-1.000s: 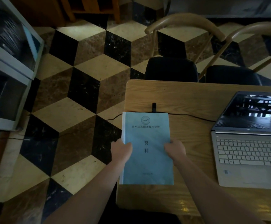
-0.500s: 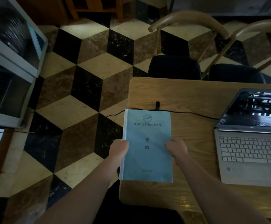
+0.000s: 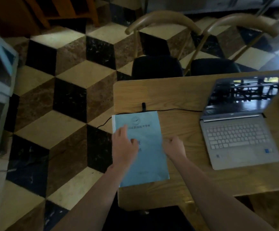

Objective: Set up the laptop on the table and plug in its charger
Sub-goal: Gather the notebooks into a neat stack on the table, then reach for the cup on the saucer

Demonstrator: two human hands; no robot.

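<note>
Laptop [image 3: 238,130] on the bench [image 3: 177,94], right of centre, lid up, dark screen mirroring the room, pale keyboard and palm rest facing the near edge. Thin black charger cable [image 3: 177,110] running from its left side across the wood, past a small black clip or plug [image 3: 143,106] standing on the bench, then off the left edge toward the floor; whether the plug is fully seated in the laptop cannot be told. Blue booklet [image 3: 140,147] flat at the bench's left corner, well apart from the laptop, its top edge touching or covering the cable. Half a second ago gripped at both side edges; now let go. Left hand [image 3: 124,147] lifted over the cover, fingers [image 3: 123,130] loosely extended and pointing away, holding nothing. Right hand [image 3: 174,145] off the booklet's right edge, over bare wood, fingers curled into a loose fist, nothing inside. Booklet apparently placed and finished with, hands free again. Laptop itself looking set up; likely remaining step, confirming or completing the charger connection, with the booklet resting on the cable as a possible snag. Two chairs [image 3: 157,67] beyond the far edge.
</note>
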